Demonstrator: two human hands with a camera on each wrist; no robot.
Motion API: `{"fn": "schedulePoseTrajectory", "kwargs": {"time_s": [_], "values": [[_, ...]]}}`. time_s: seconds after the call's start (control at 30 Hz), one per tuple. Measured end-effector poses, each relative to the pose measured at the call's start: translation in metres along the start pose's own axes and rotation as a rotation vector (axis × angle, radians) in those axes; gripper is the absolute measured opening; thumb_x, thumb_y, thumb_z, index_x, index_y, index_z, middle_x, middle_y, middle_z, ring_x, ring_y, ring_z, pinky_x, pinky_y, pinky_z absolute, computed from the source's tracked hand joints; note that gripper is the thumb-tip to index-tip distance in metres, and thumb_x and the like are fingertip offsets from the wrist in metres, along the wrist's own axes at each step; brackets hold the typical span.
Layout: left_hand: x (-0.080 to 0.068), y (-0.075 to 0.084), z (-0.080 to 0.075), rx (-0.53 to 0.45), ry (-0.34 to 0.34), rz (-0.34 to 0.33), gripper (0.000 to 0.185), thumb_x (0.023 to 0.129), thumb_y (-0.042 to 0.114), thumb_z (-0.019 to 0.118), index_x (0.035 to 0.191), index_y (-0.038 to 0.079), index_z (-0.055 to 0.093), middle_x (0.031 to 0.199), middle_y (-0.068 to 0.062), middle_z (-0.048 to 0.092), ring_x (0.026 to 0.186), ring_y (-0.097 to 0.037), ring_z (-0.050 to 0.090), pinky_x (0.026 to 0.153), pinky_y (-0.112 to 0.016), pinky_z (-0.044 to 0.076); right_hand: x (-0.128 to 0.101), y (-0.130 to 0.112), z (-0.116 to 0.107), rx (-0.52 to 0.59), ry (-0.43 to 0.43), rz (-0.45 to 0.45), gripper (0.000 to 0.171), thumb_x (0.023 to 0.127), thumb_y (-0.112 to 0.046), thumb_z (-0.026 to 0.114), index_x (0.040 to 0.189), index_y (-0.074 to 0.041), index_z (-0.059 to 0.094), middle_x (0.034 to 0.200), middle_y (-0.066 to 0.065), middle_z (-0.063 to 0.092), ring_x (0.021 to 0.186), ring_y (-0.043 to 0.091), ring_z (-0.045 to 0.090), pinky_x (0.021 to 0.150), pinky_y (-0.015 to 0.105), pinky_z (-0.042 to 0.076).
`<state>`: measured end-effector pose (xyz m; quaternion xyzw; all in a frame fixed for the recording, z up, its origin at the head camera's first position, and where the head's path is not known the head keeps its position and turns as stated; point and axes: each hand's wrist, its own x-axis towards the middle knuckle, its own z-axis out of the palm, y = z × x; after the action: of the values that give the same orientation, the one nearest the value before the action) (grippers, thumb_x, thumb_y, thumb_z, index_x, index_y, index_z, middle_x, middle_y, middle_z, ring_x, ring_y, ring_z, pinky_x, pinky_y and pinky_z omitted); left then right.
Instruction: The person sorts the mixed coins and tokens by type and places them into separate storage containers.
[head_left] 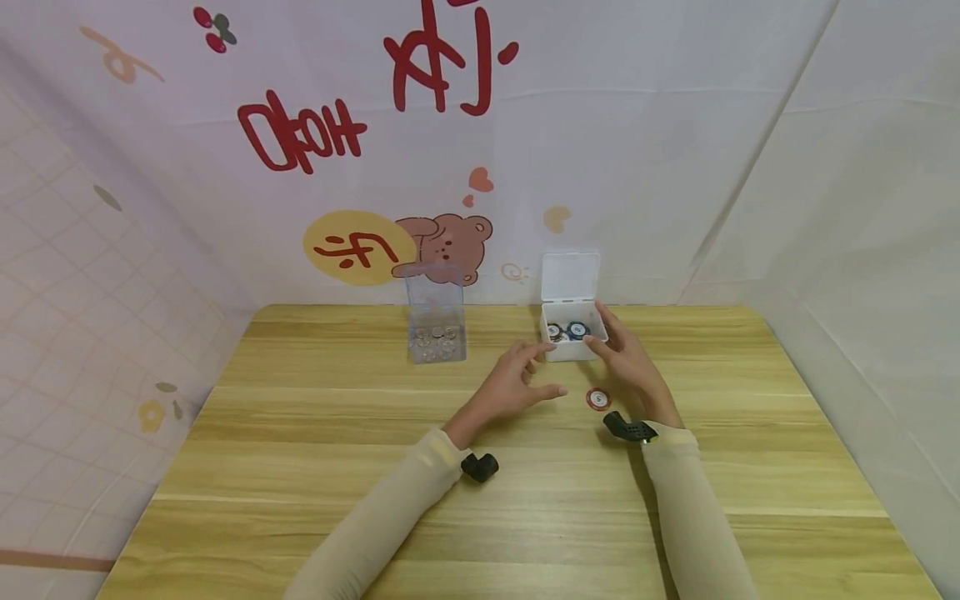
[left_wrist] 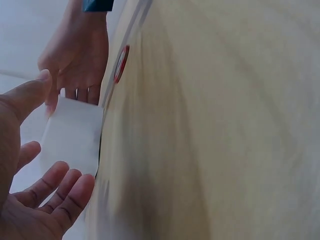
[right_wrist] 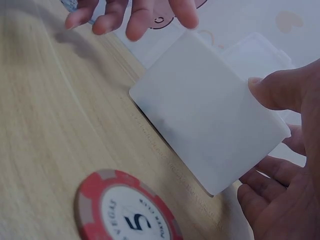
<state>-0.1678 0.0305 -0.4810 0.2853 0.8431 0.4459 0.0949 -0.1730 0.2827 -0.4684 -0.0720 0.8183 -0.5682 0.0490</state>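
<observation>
A white plastic box (head_left: 573, 353) with its lid (head_left: 570, 277) raised stands towards the back of the table. Inside it lie several poker chips (head_left: 577, 331). My right hand (head_left: 632, 360) grips the box's right side, thumb at the front rim and fingers along the side wall, as the right wrist view also shows. At the front left corner is my left hand (head_left: 513, 382), its fingers spread apart and nothing held; its fingertips (left_wrist: 80, 192) come close to the box. A red-rimmed poker chip (right_wrist: 132, 207), marked 5, lies flat in front of the box.
Left of the white box stands a clear plastic box (head_left: 437, 353), lid up, holding small clear round pieces. A printed cloth (head_left: 637, 150) hangs right behind the table's back edge. Pale wood tabletop (head_left: 360, 467) stretches to both sides.
</observation>
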Motion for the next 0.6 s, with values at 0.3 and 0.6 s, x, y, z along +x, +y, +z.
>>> {"fn": "schedulePoseTrajectory", "kwargs": {"time_s": [0.3,0.6], "values": [[0.002,0.005,0.018,0.013,-0.039,0.016,0.072,0.084,0.038,0.086,0.144,0.011,0.056,0.117,-0.012,0.062,0.099,-0.023,0.059,0.08,-0.017,0.049,0.0,-0.002,0.0,-0.014,0.005,0.015,0.076,0.106,-0.016,0.057,0.166,-0.011,0.011,0.171,0.019,0.013,0.154,0.044,0.025,0.123,0.059,0.03],[0.007,0.017,0.036,-0.02,-0.078,0.021,0.068,0.082,0.03,0.088,0.138,0.003,0.061,0.112,-0.011,0.065,0.092,-0.02,0.06,0.078,-0.015,0.049,0.009,0.026,0.0,-0.024,0.037,-0.003,0.076,0.106,-0.018,0.058,0.166,-0.02,0.012,0.172,0.014,0.016,0.155,0.04,0.026,0.125,0.057,0.027]]}}
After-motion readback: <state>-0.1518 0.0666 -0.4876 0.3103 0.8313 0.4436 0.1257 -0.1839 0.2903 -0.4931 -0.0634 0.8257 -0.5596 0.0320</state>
